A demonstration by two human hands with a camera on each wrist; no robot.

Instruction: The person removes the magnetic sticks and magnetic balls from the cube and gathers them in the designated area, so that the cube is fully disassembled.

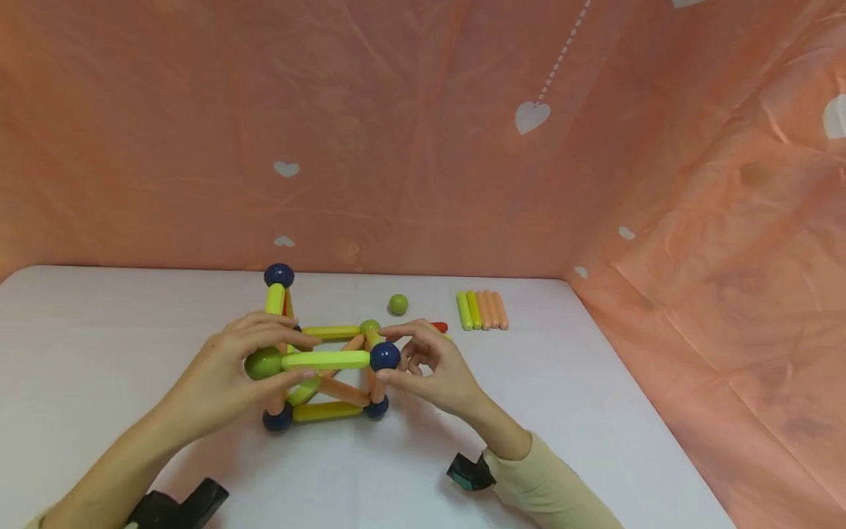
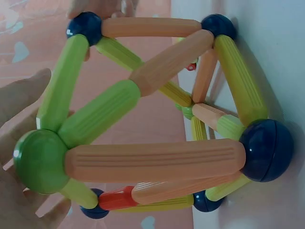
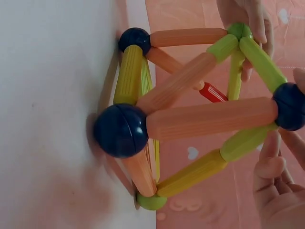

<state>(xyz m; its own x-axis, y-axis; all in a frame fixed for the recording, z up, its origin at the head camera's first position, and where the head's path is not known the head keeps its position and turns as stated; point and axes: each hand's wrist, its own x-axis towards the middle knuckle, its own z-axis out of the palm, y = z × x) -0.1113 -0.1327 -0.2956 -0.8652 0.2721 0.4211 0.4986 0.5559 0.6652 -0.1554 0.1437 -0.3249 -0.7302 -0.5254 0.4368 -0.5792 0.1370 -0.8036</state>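
A frame of rods and balls stands on the table. Its upper front edge is a light green rod (image 1: 326,360) joining a green ball (image 1: 264,363) to a dark blue ball (image 1: 385,357). My left hand (image 1: 221,367) grips the green ball, fingers above and thumb below. The blue ball is pinched between thumb and finger of my right hand (image 1: 444,376). Below, a yellow rod (image 1: 328,411) links two more blue balls. In the left wrist view, a peach rod (image 2: 157,162) runs from the green ball down to a lower blue ball (image 2: 267,150). Another blue ball (image 1: 279,275) tops the back left.
Behind the frame lies a loose green ball (image 1: 398,304). To its right is a row of green, yellow and peach rods (image 1: 485,310). A red rod (image 1: 439,326) shows partly behind my right hand. A pink cloth (image 1: 396,147) hangs behind the white table (image 1: 562,426).
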